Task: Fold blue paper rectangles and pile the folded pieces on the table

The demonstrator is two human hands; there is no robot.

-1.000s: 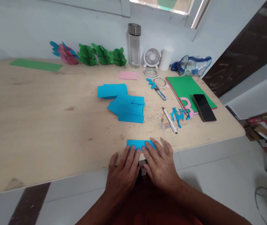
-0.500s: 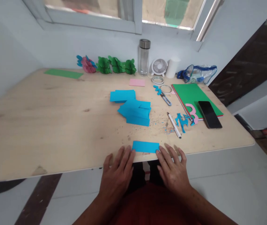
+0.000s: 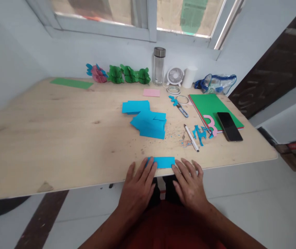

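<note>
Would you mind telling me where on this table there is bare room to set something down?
The widest free patch is the table's left half, between the green strip and the blue paper pile. It is crowded right of that pile: scissors, pen, phone, green sheets.

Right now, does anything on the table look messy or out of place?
Yes. Small paper scraps are scattered on the table beside the white pen, and the blue paper pile lies askew, not squared.

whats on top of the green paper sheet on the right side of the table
A black phone lies on the green paper sheet, and a pink paper cutout overlaps its near edge. The paper beneath both is covered.
</note>
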